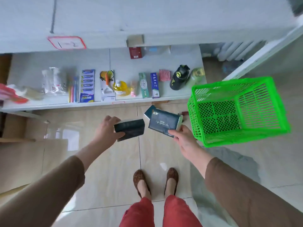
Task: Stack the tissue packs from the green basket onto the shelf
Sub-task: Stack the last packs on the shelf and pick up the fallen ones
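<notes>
- My left grip (pixel 107 128) is clamped on one dark tissue pack (pixel 130 129), thumb on its near face, fingers over the far edge.
- My right grip (pixel 182 138) pinches a second tissue pack (pixel 164 122) at its near corner; another pack appears to sit behind it.
- Judged light, soft and slick-wrapped: take hold across the short sides, squeeze gently.
- The green basket (pixel 255 128), at 3 o'clock, looks emptied.
- The shelf (pixel 49 104) lies at 12 o'clock, with toothpaste boxes (pixel 149 85) on it.
</notes>
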`<action>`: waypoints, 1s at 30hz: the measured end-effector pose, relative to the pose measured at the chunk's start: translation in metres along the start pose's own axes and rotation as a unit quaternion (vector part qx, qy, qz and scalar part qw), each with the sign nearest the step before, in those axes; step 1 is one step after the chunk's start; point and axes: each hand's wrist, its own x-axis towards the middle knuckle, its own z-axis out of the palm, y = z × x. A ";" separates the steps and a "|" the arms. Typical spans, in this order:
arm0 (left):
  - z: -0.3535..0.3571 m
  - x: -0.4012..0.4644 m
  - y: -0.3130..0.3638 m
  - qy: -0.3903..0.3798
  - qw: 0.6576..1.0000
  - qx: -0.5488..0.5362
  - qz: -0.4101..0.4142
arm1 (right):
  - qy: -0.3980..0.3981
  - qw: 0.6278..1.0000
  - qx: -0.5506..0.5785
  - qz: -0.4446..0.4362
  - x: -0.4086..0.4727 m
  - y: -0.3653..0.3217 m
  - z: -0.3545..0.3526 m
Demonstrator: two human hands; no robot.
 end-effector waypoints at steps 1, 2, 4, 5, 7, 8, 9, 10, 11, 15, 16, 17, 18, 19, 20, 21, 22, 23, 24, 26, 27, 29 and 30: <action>-0.031 -0.011 0.009 0.021 1.000 0.004 0.018 | -0.007 1.000 -0.001 -0.029 -0.019 -0.024 0.004; -0.060 -0.020 0.019 0.039 0.999 0.009 0.033 | -0.014 0.998 0.000 -0.059 -0.036 -0.047 0.009; -0.112 -0.031 0.036 0.081 0.995 0.014 0.062 | -0.015 0.993 -0.004 -0.118 -0.063 -0.091 0.017; -0.134 -0.034 0.045 0.100 0.993 0.010 0.069 | -0.017 0.989 -0.009 -0.146 -0.074 -0.112 0.021; -0.172 -0.034 0.063 0.133 0.988 -0.005 0.081 | -0.029 0.980 -0.018 -0.196 -0.088 -0.149 0.026; -0.189 -0.031 0.072 0.148 0.985 -0.011 0.092 | -0.034 0.976 -0.025 -0.214 -0.091 -0.166 0.029; -0.204 -0.026 0.082 0.162 0.981 -0.014 0.104 | -0.035 0.972 -0.029 -0.229 -0.092 -0.182 0.031; -0.218 -0.019 0.091 0.172 0.978 -0.011 0.117 | -0.035 0.969 -0.030 -0.244 -0.090 -0.198 0.034; -0.231 -0.010 0.100 0.179 0.975 -0.003 0.131 | -0.032 0.965 -0.030 -0.259 -0.085 -0.214 0.037; -0.280 0.044 0.138 0.197 0.959 0.061 0.195 | 0.007 0.954 -0.030 -0.298 -0.046 -0.275 0.047; -0.291 0.061 0.147 0.204 0.953 0.087 0.205 | 0.022 0.951 -0.037 -0.306 -0.034 -0.290 0.050; -0.301 0.079 0.157 0.213 0.947 0.110 0.215 | 0.033 0.948 -0.043 -0.314 -0.022 -0.305 0.052; -0.311 0.099 0.166 0.223 0.940 0.130 0.222 | 0.039 0.945 -0.045 -0.322 -0.008 -0.319 0.054; -0.320 0.119 0.175 0.229 0.936 0.144 0.227 | 0.045 0.943 -0.046 -0.328 0.007 -0.334 0.056; -0.328 0.136 0.183 0.231 0.934 0.154 0.227 | 0.051 0.941 -0.050 -0.330 0.019 -0.346 0.058; -0.337 0.154 0.192 0.233 0.932 0.163 0.227 | 0.057 0.941 -0.057 -0.329 0.033 -0.360 0.060; -0.346 0.174 0.201 0.237 0.929 0.172 0.227 | 0.060 0.941 -0.063 -0.327 0.047 -0.374 0.062; -0.355 0.191 0.209 0.243 0.925 0.183 0.227 | 0.060 0.941 -0.069 -0.326 0.060 -0.387 0.064; -0.364 0.206 0.216 0.249 0.920 0.200 0.229 | 0.059 0.941 -0.074 -0.325 0.072 -0.399 0.067; -0.381 0.234 0.228 0.256 0.905 0.244 0.235 | 0.053 0.941 -0.088 -0.322 0.091 -0.421 0.074; -0.389 0.246 0.231 0.255 0.900 0.263 0.237 | 0.046 0.941 -0.094 -0.321 0.099 -0.430 0.079; -0.400 0.267 0.235 0.250 0.891 0.295 0.238 | 0.033 0.940 -0.105 -0.323 0.113 -0.444 0.090; -0.404 0.275 0.235 0.250 0.886 0.311 0.238 | 0.028 0.938 -0.114 -0.326 0.118 -0.449 0.095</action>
